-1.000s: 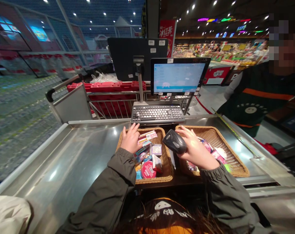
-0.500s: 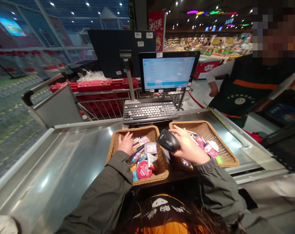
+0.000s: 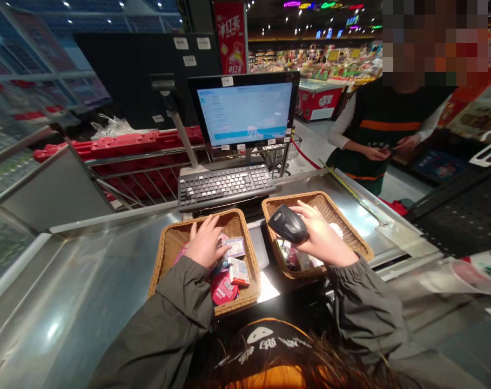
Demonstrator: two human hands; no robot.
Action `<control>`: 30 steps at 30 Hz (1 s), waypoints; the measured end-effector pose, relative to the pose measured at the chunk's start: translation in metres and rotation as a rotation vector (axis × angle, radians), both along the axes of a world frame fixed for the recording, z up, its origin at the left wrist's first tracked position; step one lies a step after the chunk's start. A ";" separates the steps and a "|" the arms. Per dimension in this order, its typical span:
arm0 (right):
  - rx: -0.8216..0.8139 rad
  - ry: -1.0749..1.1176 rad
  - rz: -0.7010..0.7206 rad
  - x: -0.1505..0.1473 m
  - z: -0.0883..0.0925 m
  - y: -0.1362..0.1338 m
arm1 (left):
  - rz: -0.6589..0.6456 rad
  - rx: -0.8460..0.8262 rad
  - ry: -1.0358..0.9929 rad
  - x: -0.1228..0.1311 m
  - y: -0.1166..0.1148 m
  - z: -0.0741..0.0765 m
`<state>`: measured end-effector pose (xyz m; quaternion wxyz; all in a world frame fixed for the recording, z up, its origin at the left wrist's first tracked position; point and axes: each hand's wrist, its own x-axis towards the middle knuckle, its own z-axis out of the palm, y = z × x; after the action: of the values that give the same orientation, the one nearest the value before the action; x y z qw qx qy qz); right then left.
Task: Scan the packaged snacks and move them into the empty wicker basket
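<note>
My right hand (image 3: 321, 237) grips a black handheld barcode scanner (image 3: 288, 223) above the right wicker basket (image 3: 350, 232). Small packaged goods (image 3: 291, 255) lie in that basket, partly hidden beneath hand and scanner. Over the left wicker basket (image 3: 158, 265) is my left hand (image 3: 204, 242), palm down, fingers apart, with nothing visibly held. Near its fingers lie a small clear-and-purple box (image 3: 234, 247), a white box with a red edge (image 3: 239, 271) and a round pink container (image 3: 224, 287). My hand covers other goods there.
Behind the baskets stand a keyboard (image 3: 224, 185) and a lit monitor (image 3: 247, 111), with another dark screen (image 3: 143, 81) at left. The metal counter (image 3: 95, 270) extends left. A person in a dark apron (image 3: 385, 135) stands beyond the right side. A cup (image 3: 468, 275) sits at far right.
The view has turned right. My left hand has shifted over the goods, covering the pens seen before. The scanner has moved from between the baskets to over the right one.
</note>
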<state>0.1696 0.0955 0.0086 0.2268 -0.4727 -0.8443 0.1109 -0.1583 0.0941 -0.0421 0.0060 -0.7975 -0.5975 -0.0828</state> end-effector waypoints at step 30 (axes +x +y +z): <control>-0.026 0.044 -0.128 0.144 -0.002 0.046 | -0.100 -0.285 0.189 0.249 0.093 -0.073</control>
<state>0.3139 0.1418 0.0065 0.2458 -0.5262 -0.8055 0.1174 0.0904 0.1873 -0.1153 -0.0551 -0.8232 -0.5598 0.0776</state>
